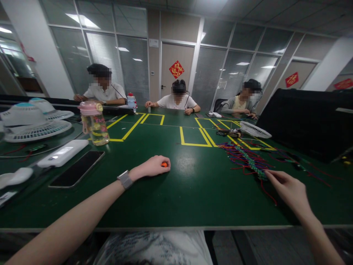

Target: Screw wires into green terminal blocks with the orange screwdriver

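My left hand [151,166] rests on the table left of centre, its fingers curled round a small orange object [164,164]. Only a bit of that object shows, so its kind is unclear. To the right, my right hand [289,189] reaches in with thumb and forefinger pinched at the near end of a row of small green circuit boards [249,159]. Red, blue and dark wires stick out from both sides of this row. One red wire [268,193] trails toward me. The pinched fingertips seem to be on a board at the end, partly covering it.
On the left lie a phone [78,168], a white power bank [63,152], a pink-lidded bottle [95,123] and white fans [35,121]. Yellow tape [195,144] marks the green table [176,206]. A black screen [303,125] stands right. Three people sit opposite.
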A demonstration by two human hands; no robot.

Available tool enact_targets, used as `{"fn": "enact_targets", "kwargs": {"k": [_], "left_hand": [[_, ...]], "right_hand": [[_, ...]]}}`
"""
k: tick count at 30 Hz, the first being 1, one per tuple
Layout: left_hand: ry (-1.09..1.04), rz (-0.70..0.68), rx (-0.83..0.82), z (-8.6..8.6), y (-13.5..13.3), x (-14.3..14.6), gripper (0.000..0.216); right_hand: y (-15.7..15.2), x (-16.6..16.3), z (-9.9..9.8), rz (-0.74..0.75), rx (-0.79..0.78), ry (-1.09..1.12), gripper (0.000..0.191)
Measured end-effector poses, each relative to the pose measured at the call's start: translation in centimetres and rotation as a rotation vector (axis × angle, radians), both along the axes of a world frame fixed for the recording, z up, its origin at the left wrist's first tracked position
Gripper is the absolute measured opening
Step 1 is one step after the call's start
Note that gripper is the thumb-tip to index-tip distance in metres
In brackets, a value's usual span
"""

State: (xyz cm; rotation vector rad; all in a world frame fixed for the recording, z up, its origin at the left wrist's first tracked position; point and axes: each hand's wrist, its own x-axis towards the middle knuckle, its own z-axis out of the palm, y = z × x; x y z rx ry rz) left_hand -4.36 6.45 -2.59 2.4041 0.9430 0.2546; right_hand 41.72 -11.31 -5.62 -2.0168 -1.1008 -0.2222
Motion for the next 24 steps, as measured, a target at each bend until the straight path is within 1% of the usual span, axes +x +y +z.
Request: {"fn": "enact_targets", "kwargs": {"k": [4,7,9,11,15,16,17,18,21,24], "left_hand": [[-0.008,-0.001,0.013,-0.3,0.2,0.0,0.023],[-0.016,0.000,0.017,-0.4,0.3,-0.1,0.022],[-0.018,0.000,0.011,-0.4,0.3,-0.1,0.023],[-0.011,0.000,0.008,-0.4,0.3,-0.1,0.023],[0.004,0.000,0.019,-0.2,0.2,0.0,0.022],[0.006,0.000,0.020,-0.2,0.1,0.0,0.022],[0.008,0.001,0.021,-0.1,0.0,0.0,0.022],[0.010,0.002,0.022,0.0,0.0,0.0,0.022],[0.011,0.002,0.021,0.2,-0.2,0.0,0.023],[0.010,0.006,0.008,0.3,-0.3,0.0,0.022]], "right_hand": [[0.6,-0.6,-0.1,0.021,0.035,-0.080,0.042],[1.2,-1.2,0.3,0.096,0.095,-0.142,0.039],[2.1,-2.0,0.9,0.196,0.109,-0.189,0.037],[3.6,-3.1,1.6,0.315,0.088,-0.222,0.037],[8.1,-6.6,3.3,0.555,0.030,-0.281,0.033],[9.4,-7.5,3.7,0.582,-0.005,-0.290,0.031],[10.7,-8.3,4.0,0.591,-0.067,-0.298,0.029],[12.1,-9.1,4.3,0.570,-0.128,-0.303,0.027],[16.1,-10.5,4.9,0.495,-0.180,-0.300,0.024],[19.4,-11.1,4.9,0.359,-0.201,-0.311,0.028]]}}
